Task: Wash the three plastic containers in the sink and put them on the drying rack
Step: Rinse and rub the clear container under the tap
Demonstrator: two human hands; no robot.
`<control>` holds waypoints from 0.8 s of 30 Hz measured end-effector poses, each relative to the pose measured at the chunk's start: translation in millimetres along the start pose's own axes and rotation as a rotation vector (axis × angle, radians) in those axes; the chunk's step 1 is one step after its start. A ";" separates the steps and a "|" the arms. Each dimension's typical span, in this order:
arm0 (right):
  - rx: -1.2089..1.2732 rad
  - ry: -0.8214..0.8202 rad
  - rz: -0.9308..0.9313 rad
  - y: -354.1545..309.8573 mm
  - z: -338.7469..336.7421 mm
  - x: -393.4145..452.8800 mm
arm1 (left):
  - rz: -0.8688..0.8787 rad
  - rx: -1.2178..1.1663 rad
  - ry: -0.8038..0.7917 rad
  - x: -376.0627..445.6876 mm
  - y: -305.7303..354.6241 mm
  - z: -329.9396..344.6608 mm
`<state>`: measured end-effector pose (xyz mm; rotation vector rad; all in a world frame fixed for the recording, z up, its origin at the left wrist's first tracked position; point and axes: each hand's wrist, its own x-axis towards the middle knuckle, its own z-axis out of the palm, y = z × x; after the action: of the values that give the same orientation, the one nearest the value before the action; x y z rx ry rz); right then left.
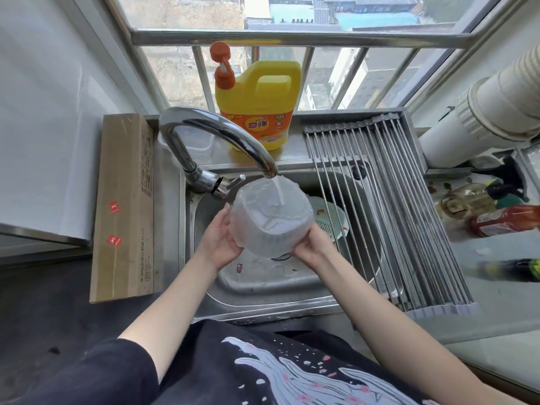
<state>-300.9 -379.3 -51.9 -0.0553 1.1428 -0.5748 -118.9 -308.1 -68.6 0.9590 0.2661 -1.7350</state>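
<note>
Head view, centre of frame: a clear plastic container (271, 219) is held over the steel sink (263, 290), tilted with its opening facing the lens, directly beneath the faucet (216, 141) spout. A stream of water (279, 192) runs into it. Left hand (222, 238) grips the container's left wall, fingers curled behind it and thumb at the rim. Right hand (314, 244) cups the lower right wall, fingers wrapped underneath. Both hands are in contact with the container.

Right of centre, the roll-up drying rack (388, 206) spans the sink's right portion; its bars carry nothing. Beneath the rack, low in the basin, lies a soiled white item (330, 213), identity unclear. Upper centre: a yellow detergent jug (260, 103) stands on the ledge behind the faucet. Left of frame: a cardboard box (125, 206) lies beside the sink.
</note>
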 end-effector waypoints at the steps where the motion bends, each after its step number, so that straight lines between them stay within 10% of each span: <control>1: -0.007 -0.007 0.018 3.5 0.1 0.3 | -0.008 -0.052 -0.079 -1.2 -3.0 6.5; 9: -0.231 0.136 -0.188 -1.6 -20.0 3.8 | 0.067 0.080 0.029 10.5 3.2 38.8; 17: -1.559 0.145 -0.654 5.6 15.6 -0.1 | 0.234 0.082 0.162 27.1 -8.5 47.7; 24: -1.559 -0.106 -1.061 33.6 9.4 -19.1 | 0.285 0.042 0.156 27.4 -7.0 42.6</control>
<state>-284.6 -344.1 -42.8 -2.0829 1.1470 -0.4250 -147.5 -350.1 -62.3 1.1091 0.1838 -1.4135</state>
